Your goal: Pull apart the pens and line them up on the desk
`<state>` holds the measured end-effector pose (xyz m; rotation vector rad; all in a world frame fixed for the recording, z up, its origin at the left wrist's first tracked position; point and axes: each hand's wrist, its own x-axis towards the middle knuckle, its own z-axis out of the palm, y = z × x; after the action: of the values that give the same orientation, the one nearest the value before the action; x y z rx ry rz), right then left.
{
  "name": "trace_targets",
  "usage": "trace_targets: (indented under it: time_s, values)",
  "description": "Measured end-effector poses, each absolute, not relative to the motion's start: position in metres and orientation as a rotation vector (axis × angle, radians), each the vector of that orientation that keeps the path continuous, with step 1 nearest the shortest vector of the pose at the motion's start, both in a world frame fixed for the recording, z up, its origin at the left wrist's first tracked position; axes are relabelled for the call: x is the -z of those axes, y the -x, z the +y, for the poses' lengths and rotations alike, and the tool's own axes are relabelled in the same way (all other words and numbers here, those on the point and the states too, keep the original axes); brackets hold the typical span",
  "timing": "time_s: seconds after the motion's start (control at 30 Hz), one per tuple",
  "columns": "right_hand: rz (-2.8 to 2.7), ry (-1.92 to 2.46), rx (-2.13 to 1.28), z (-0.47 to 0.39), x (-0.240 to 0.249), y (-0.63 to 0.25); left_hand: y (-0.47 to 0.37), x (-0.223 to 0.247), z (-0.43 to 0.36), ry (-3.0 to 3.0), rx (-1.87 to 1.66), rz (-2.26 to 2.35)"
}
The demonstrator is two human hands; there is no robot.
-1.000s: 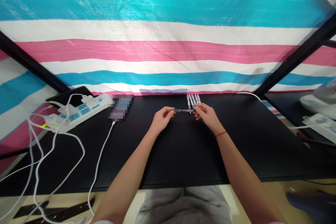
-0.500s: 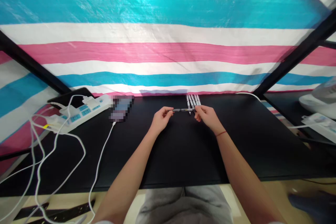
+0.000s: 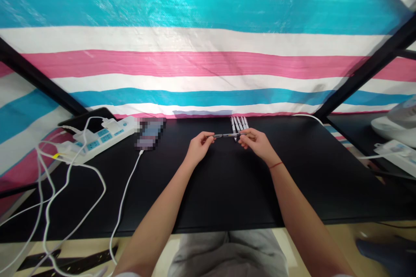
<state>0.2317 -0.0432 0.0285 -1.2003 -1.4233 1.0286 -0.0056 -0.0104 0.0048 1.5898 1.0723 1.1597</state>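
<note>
A thin dark and clear pen (image 3: pixel 226 135) is held level above the black table, one end in each hand. My left hand (image 3: pixel 199 145) pinches its left end between thumb and fingers. At the right end, my right hand (image 3: pixel 255 142) is closed on the pen, with a red string round that wrist. Just behind the pen, several white pens (image 3: pixel 239 124) lie side by side near the table's back edge, their lower ends partly hidden by my right hand.
On the black table (image 3: pixel 227 190), a phone (image 3: pixel 151 133) with a white cable lies left of my hands. Farther left are a white power strip (image 3: pixel 107 138), tangled cables and a dark tablet-like object (image 3: pixel 87 121). A striped sheet (image 3: pixel 208 65) hangs behind.
My right hand has shifted slightly, its fingers changing position on the pen's right end. My left hand and the row of white pens look the same.
</note>
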Motion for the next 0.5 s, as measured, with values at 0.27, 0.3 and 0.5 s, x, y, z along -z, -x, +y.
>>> trace_targets:
  time_s: [0.27, 0.3, 0.5]
  values:
    - [-1.334, 1.292, -0.956, -0.0392, -0.0234, -0.2261, 0.0014, -0.0056, -0.0133, -1.628, -1.139, 1.090]
    - [-1.317, 1.260, -0.957, -0.0390, -0.0234, -0.2254, 0.0002, -0.0052, -0.0136, -1.628, -1.138, 1.092]
    - [-1.331, 1.130, -1.060, -0.0423, -0.0281, -0.2269, -0.0005, -0.0052, -0.0133, -1.583, -1.144, 1.084]
